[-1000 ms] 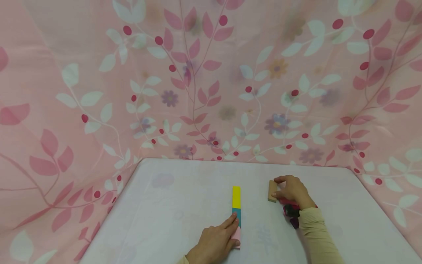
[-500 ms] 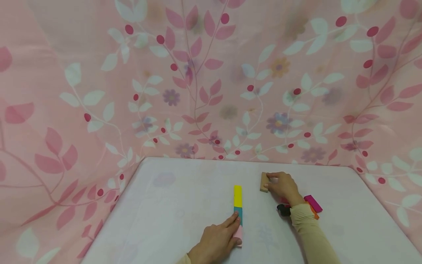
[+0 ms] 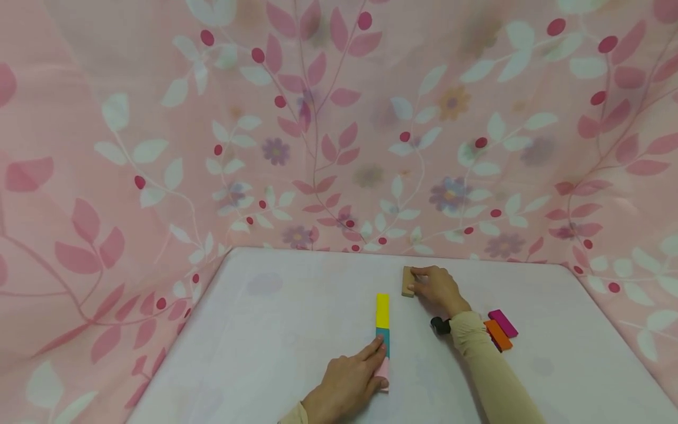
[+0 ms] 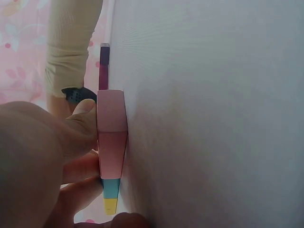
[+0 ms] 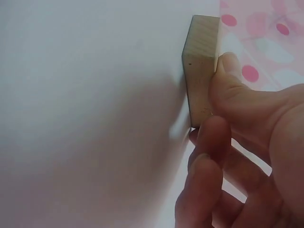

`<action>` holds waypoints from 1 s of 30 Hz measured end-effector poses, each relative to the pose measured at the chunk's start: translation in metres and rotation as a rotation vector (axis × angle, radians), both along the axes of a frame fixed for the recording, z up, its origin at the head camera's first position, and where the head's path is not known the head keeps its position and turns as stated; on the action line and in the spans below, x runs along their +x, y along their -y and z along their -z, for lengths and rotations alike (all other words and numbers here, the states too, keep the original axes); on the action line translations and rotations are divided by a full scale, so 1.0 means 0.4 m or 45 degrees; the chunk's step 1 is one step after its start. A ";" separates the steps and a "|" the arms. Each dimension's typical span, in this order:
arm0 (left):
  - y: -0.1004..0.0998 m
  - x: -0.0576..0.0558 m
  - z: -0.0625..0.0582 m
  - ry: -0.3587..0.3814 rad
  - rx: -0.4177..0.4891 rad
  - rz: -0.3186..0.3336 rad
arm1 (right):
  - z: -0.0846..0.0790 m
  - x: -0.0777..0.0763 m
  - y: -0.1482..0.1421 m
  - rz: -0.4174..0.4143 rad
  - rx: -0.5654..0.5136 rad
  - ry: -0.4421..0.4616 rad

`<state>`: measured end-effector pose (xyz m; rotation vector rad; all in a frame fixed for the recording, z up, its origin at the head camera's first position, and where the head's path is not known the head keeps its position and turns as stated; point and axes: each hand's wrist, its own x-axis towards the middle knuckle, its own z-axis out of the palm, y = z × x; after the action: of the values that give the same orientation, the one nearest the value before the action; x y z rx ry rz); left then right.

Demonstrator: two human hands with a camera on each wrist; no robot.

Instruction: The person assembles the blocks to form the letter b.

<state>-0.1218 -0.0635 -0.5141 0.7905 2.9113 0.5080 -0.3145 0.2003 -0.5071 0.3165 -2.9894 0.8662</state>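
A yellow block (image 3: 382,310), a teal block (image 3: 385,333) and a pink block (image 3: 384,367) lie end to end in a straight row on the white table. My left hand (image 3: 346,380) rests over the teal and pink blocks, its fingers extended and pressing from above; in the left wrist view the thumb lies on the pink block (image 4: 112,111). Farther back and to the right, my right hand (image 3: 436,287) pinches a plain wooden block (image 3: 408,281) between thumb and fingertips. In the right wrist view, the wooden block (image 5: 202,71) is close over the white surface.
An orange block (image 3: 499,335) and a magenta block (image 3: 503,323) lie beside the right sleeve (image 3: 487,359), with a dark block partly hidden there. A black device (image 3: 439,325) sits at the right wrist. Pink floral cloth (image 3: 339,147) hangs behind the table.
My right hand has carried the wooden block left and toward the table's far edge, uncovering the orange and magenta blocks. My left hand stays on the row.
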 end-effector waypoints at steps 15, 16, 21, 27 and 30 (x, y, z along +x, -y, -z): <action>-0.001 -0.004 -0.004 0.000 -0.009 0.016 | 0.008 -0.033 0.096 -0.093 -0.007 0.001; -0.001 -0.004 -0.003 -0.005 -0.013 0.020 | 0.009 -0.034 0.098 -0.098 -0.014 0.005; -0.003 -0.006 0.000 0.000 -0.028 0.029 | 0.022 -0.032 0.097 -0.131 -0.058 -0.009; 0.001 -0.008 -0.003 -0.004 -0.021 0.023 | 0.031 -0.031 0.095 -0.224 -0.119 -0.029; 0.002 -0.009 -0.003 -0.010 -0.017 0.024 | 0.030 -0.029 0.097 -0.244 -0.138 -0.031</action>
<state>-0.1255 -0.0643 -0.5127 0.8189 2.9088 0.4840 -0.3261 0.1614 -0.5192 0.6130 -2.9114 1.0265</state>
